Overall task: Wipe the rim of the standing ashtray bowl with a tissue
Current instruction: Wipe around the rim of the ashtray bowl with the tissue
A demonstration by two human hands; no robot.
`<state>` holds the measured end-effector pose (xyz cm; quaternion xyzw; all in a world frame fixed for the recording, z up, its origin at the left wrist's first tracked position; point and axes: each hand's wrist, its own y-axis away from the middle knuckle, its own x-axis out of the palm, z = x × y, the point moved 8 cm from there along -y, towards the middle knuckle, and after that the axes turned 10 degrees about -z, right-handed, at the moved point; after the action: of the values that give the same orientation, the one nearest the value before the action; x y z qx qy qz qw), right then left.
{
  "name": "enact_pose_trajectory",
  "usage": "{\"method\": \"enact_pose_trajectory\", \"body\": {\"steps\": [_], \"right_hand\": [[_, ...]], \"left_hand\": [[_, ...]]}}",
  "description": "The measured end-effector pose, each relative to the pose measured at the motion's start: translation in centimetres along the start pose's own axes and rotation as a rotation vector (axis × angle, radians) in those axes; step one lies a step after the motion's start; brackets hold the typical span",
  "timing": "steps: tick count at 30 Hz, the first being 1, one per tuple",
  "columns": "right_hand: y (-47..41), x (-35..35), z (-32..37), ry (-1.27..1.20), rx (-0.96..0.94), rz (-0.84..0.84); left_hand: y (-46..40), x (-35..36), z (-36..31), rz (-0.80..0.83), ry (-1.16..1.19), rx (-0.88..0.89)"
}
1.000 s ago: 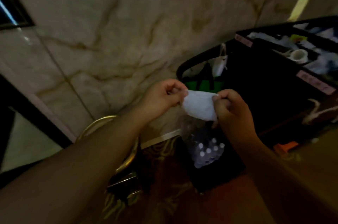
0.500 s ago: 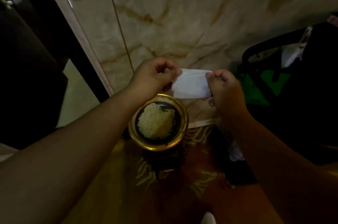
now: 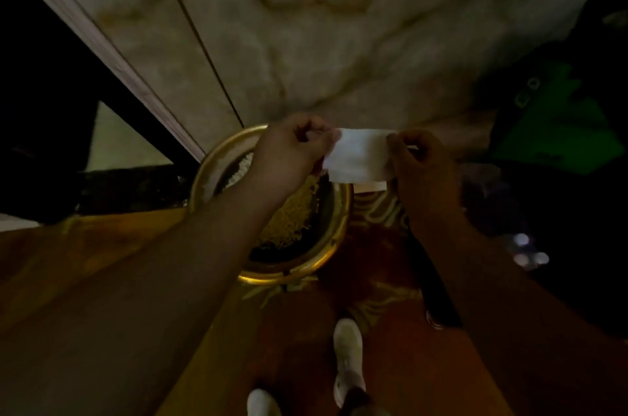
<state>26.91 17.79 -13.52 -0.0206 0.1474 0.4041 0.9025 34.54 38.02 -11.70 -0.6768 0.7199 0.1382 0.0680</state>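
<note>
With both our left hand [image 3: 292, 152] and right hand [image 3: 419, 164] pinching the tissue [image 3: 360, 157] taut just above the ashtray [image 3: 334, 238] rim, we risk tearing it or dragging it through the filling.

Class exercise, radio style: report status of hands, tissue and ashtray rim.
Left hand and right hand pinch tissue taut above ashtray bowl. Gold rim not yet touched. Left forearm crosses bowl; nothing else blocking.

A veined marble wall [image 3: 339, 24] fills twelve o'clock. A black-and-green bag [image 3: 557, 123] sits at three o'clock. White shoes [image 3: 348, 358] stand at six.
</note>
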Motion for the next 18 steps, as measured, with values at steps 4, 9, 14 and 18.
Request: {"method": "enact_pose_trajectory", "body": {"steps": [4,9,14,18], "right_hand": [[-2.5,1.0,-5.7,0.020,0.073,-0.025],[-3.9,2.7,-10.6,-0.005,0.137,-0.045],[-4.2,4.9,-16.1,0.041,0.243,-0.010],[-3.7,6.3,-18.6,0.100,0.233,0.032]], "left_hand": [[-2.1,3.5,4.5,0.043,-0.095,-0.016],[-4.4,5.6,7.1,0.082,-0.228,0.074],[-6.1,7.0,11.2,0.054,-0.270,0.026],[-6.3,7.6,12.4,-0.027,-0.281,0.042]]}}
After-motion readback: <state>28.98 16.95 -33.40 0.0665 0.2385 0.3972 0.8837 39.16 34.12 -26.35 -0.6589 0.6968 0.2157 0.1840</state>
